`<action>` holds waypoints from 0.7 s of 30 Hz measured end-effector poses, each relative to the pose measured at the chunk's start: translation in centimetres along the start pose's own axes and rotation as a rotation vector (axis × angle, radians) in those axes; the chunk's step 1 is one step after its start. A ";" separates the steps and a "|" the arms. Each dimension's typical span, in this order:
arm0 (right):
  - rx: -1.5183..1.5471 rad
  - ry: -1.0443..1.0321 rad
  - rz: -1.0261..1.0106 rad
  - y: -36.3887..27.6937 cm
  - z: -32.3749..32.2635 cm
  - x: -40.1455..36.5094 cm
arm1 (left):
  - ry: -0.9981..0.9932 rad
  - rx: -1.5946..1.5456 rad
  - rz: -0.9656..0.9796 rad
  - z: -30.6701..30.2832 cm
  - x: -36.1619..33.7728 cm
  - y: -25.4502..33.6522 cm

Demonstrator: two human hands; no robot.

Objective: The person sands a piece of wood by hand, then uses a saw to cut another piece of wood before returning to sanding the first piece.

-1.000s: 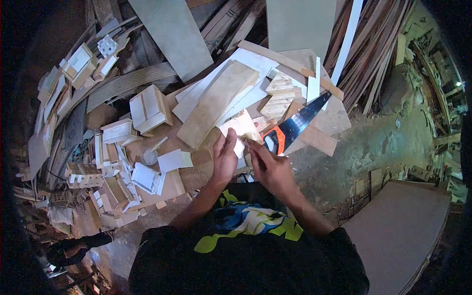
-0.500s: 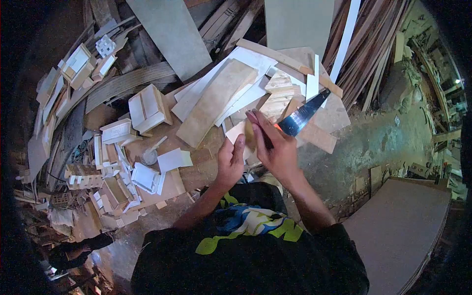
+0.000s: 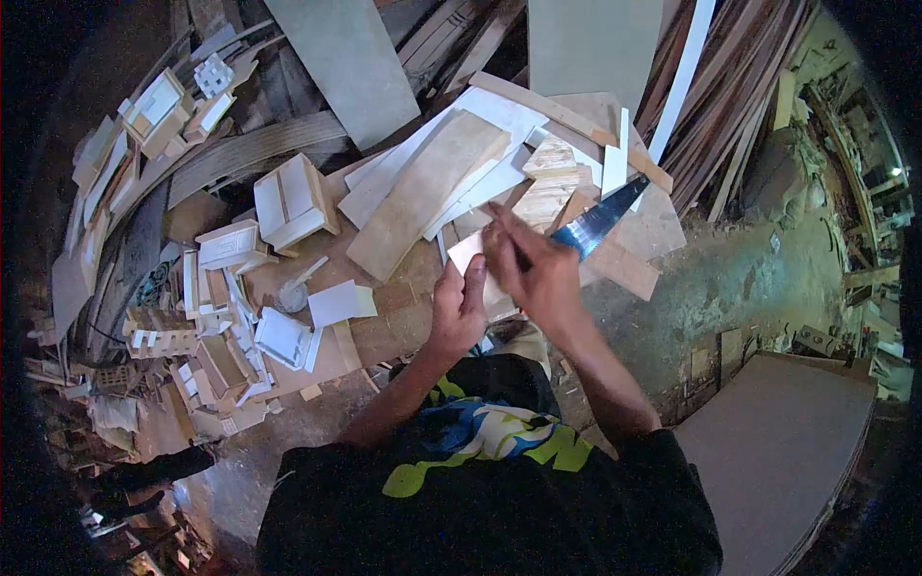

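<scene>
A person's left hand [image 3: 456, 315] pinched a small pale board [image 3: 465, 251] at the center of the frame while the right hand [image 3: 541, 276], its grip impossible to tell, bent over it beside a saw [image 3: 607, 223].

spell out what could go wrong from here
The right hand appears close to the saw blade, so a careless move might bring it against the metal. The small pale wood piece is held up in the left hand, so it could slip.

passage: over floor [image 3: 648, 336] right of right hand [image 3: 540, 278] | blocked ahead: saw [image 3: 603, 219], broad plank [image 3: 429, 194]
</scene>
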State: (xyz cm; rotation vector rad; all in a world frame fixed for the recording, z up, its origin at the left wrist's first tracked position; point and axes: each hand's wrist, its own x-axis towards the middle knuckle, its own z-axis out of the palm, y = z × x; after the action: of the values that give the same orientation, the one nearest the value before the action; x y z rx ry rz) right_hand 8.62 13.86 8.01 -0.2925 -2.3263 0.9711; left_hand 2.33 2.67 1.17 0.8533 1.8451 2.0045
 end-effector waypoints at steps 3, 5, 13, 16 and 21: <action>-0.004 -0.023 -0.058 0.4 0.1 -0.1 | 0.048 0.046 0.050 0.2 -0.3 -0.7; 0.062 -0.064 0.111 0.7 -0.6 0.0 | 0.001 -0.003 -0.070 0.1 -0.4 -0.5; 0.155 -0.024 0.192 0.5 -1.4 0.9 | 0.016 -0.034 -0.047 0.4 -0.4 -0.8; 0.139 -0.020 -0.062 0.4 0.5 -1.3 | 0.003 -0.072 -0.066 0.6 -0.2 -0.8; 0.229 -0.065 0.186 0.5 -0.8 -0.2 | 0.033 -0.057 -0.020 0.7 -0.4 -1.1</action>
State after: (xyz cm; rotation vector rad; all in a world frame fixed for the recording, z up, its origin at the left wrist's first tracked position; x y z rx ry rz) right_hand 9.28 14.59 8.05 -0.3934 -2.2473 1.3444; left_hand 2.83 3.19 0.00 0.7875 1.7975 2.0609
